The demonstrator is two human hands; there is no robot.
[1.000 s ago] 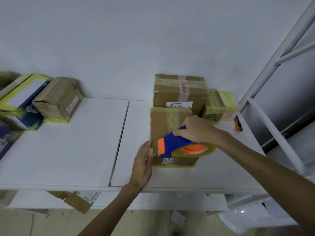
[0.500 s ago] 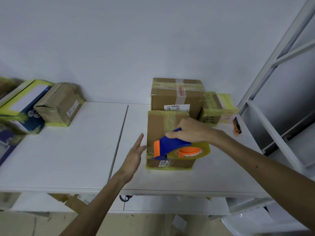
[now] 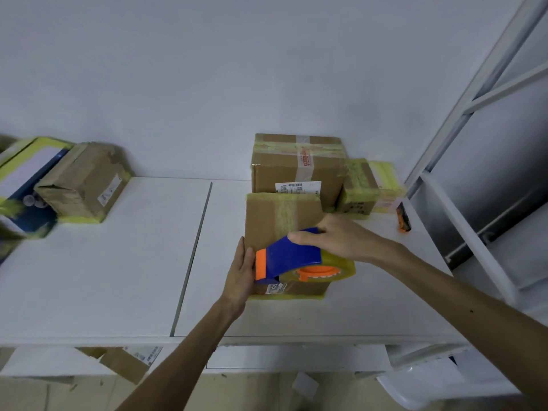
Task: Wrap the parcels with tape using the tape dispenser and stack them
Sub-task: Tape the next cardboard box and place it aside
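Observation:
A brown cardboard parcel (image 3: 272, 221) with yellowish tape on its edges lies on the white table (image 3: 118, 277). My right hand (image 3: 335, 237) grips a blue and orange tape dispenser (image 3: 292, 259) with a roll of clear tape, held over the parcel's near part. My left hand (image 3: 240, 272) presses flat against the parcel's left side, fingers straight. Behind it stand a larger taped box (image 3: 296, 164) and a small taped parcel (image 3: 360, 185).
At the table's left end lie another taped cardboard box (image 3: 83, 182) and a blue and white box (image 3: 23, 179). An orange and black cutter (image 3: 403, 219) lies at the right, beside a white metal frame (image 3: 462, 229). Cardboard (image 3: 127, 361) lies below the table edge.
My left hand came off the parcel's side half a second ago and now presses against it again. The dispenser stays over the parcel's near part in my right hand.

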